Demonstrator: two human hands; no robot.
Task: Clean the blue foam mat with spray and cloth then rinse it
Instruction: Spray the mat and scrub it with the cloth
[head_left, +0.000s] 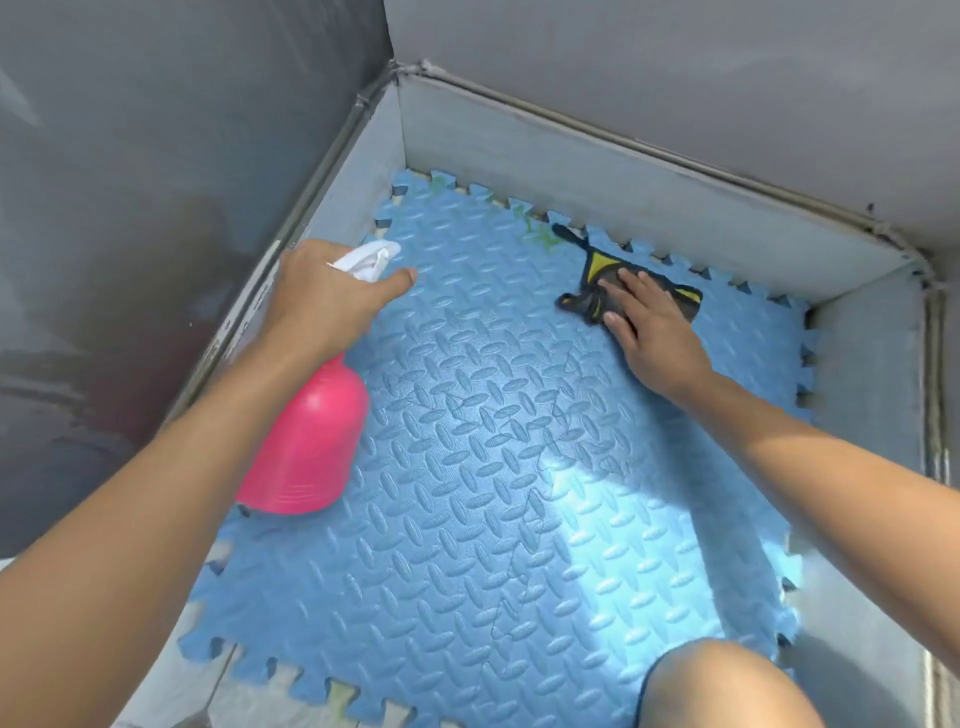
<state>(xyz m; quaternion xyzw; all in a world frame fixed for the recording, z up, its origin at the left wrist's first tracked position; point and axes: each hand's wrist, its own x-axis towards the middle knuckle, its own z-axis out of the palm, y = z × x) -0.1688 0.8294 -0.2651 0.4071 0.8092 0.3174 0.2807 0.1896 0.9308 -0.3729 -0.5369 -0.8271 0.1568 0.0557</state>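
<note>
Mat (493, 467) lies flat in the gray box (623, 197) | left hand (322, 296) grips the pink bottle (306, 447) | right hand (649, 327) presses flat on the cloth (592, 291) | I'd spray the green marks (540, 239), then rub hard

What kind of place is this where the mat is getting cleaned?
Probably a wash bay, maybe outdoors; I can't be sure. The blue foam mat lies boxed in by low grey walls, sunlight falls across it, and the left hand holds a pink spray bottle.
</note>
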